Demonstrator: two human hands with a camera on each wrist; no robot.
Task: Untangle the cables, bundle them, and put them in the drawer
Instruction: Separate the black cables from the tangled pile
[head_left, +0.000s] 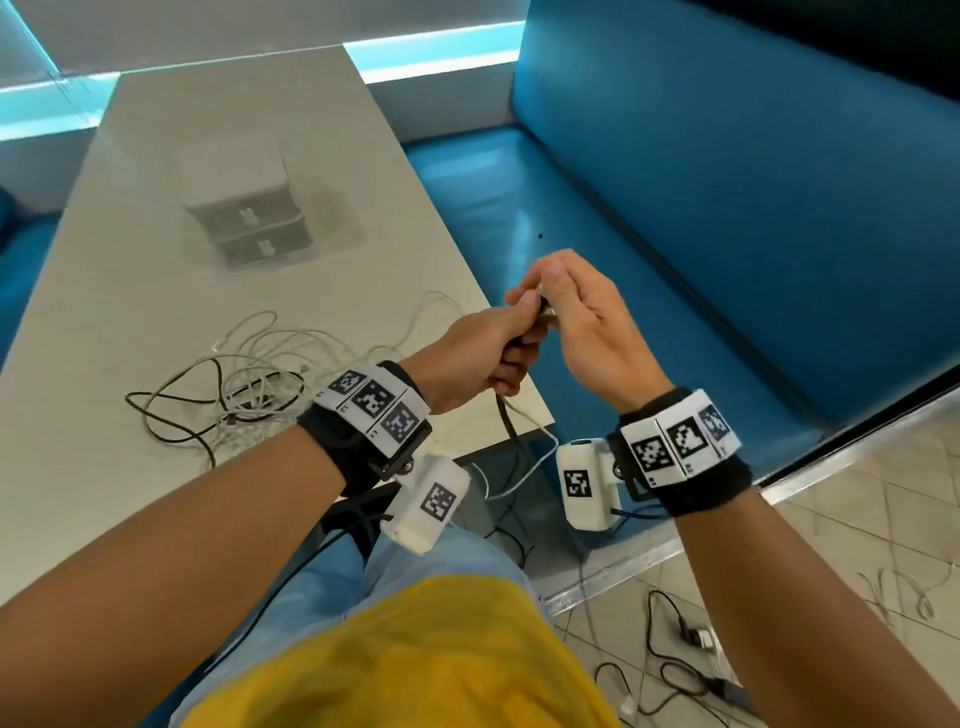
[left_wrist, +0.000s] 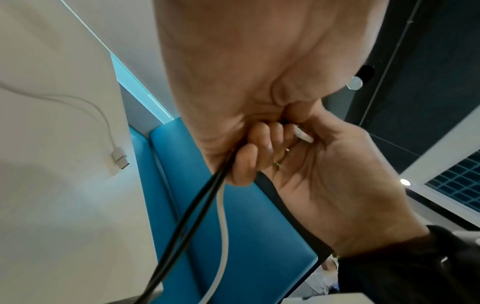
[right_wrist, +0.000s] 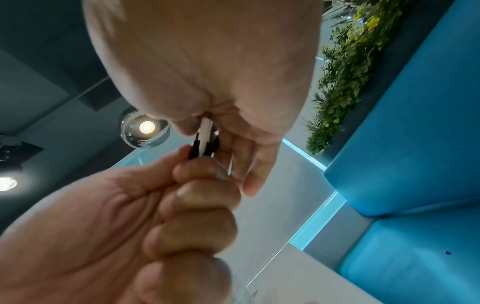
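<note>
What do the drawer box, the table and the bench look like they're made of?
Drawer box: probably plastic, matte white with see-through drawer fronts; blurred here. Table: smooth pale top, likely laminate, faint sheen and a crisp thin edge. Bench: blue padded upholstery, likely vinyl or faux leather; glossy highlights and a seam where seat meets back.

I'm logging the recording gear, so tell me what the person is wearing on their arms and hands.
Both forearms are bare, with no sleeves. Each wrist carries a black band topped by a white strip of three square black-and-white markers, with a white camera box bearing one more marker hanging below. A thin ring sits on a right-hand finger.
</note>
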